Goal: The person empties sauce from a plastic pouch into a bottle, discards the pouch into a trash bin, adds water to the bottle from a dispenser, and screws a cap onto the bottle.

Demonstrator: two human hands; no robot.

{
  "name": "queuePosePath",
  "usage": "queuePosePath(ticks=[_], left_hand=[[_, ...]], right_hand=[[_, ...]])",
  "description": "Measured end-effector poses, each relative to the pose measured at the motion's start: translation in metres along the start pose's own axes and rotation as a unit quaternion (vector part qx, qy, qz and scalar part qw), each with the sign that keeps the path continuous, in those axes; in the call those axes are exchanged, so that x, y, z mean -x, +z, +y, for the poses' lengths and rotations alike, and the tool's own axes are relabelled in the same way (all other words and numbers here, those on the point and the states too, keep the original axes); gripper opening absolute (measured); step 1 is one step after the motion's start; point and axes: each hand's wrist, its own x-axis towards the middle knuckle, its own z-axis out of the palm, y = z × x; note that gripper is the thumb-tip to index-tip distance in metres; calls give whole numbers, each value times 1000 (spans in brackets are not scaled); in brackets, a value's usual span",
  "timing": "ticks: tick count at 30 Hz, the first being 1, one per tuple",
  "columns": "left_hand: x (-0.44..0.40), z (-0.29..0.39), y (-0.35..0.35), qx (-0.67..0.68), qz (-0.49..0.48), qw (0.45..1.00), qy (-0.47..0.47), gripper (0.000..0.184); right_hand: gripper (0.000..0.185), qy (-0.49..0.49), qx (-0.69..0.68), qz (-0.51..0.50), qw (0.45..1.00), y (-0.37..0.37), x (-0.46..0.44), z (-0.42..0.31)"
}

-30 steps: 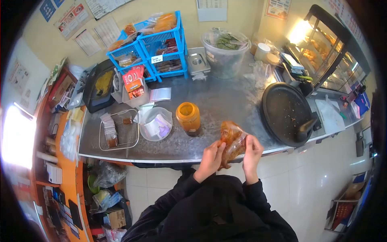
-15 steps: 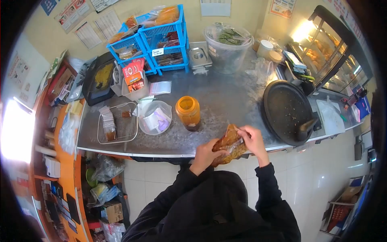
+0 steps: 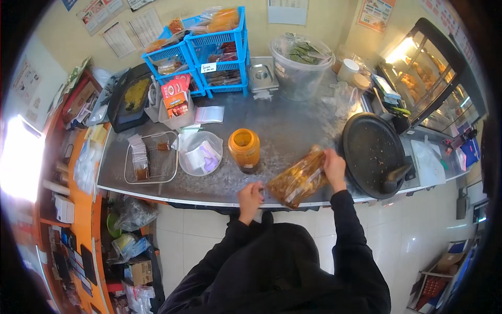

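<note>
A clear plastic bag of brownish-yellow food lies slanted at the front edge of the metal counter. My right hand is closed round its gathered upper right end. Left of the bag and apart from it, my left hand has its fingers drawn together over the counter edge; anything between them is too small to make out. An open orange jar with dark contents at its base stands just beyond my left hand. A round clear tub holding white and purple items sits to the jar's left.
A wide black stone mortar with a pestle sits at the right, near a lit food cabinet. Blue stacked baskets and a large clear bucket line the back. A wire basket of sachets is at left.
The bag has gone from between both hands down onto the counter edge, slightly right. My left hand has let go of it and moved left; my right hand still grips it.
</note>
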Motion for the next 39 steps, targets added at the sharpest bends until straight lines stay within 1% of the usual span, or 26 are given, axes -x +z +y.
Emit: queuePosePath(ticks=[2,4,5,6,7,8,10,13,16,19,22,25,28,31,34,37,39], left_hand=[[-7,2,-13,-14,-8,1000,13,22],[-7,8,-11,-8,-33,999,11,20],[-2,13,-2,-90,-30,989,116,18],[-1,16,10,-171,-25,960,221,16],[-1,20,22,-248,-18,913,322,15],[1,19,34,-258,-50,905,334,18],[12,13,54,-279,-114,885,354,32],[19,10,66,-420,-171,767,455,55],[12,-3,64,-472,-196,723,466,58],[11,-1,61,-469,-220,726,451,56],[12,-3,63,-492,-217,715,447,57],[18,-6,65,-479,-191,744,425,56],[21,-4,64,-480,-199,757,397,58],[18,1,57,-458,-224,762,399,63],[15,11,44,-444,-205,792,365,69],[12,0,35,-467,-195,784,359,70],[14,0,33,-478,-188,782,353,70]], right_hand=[[17,22,-23,22,999,-4,-12,17],[17,-26,-54,-5,998,2,-25,18],[18,-50,-67,-21,996,2,-27,16],[18,-38,-55,-56,996,4,-30,11],[17,-42,-55,-53,996,6,-33,6],[17,-45,-56,-50,996,6,-34,-4],[17,-43,-58,-64,995,7,-38,-12],[19,-79,-59,-63,993,29,-41,3],[20,-109,-48,-112,987,42,-51,18],[21,-137,-48,-136,980,44,-61,16],[20,-197,34,-88,976,64,-62,22],[20,-179,50,-17,982,77,-52,21],[22,-113,43,-23,992,80,-49,21],[27,-58,35,-85,994,80,-55,24],[24,-27,-48,-112,992,54,-62,-2],[22,-10,-40,-113,993,71,-58,-3],[22,45,-48,-88,994,96,-54,8]])
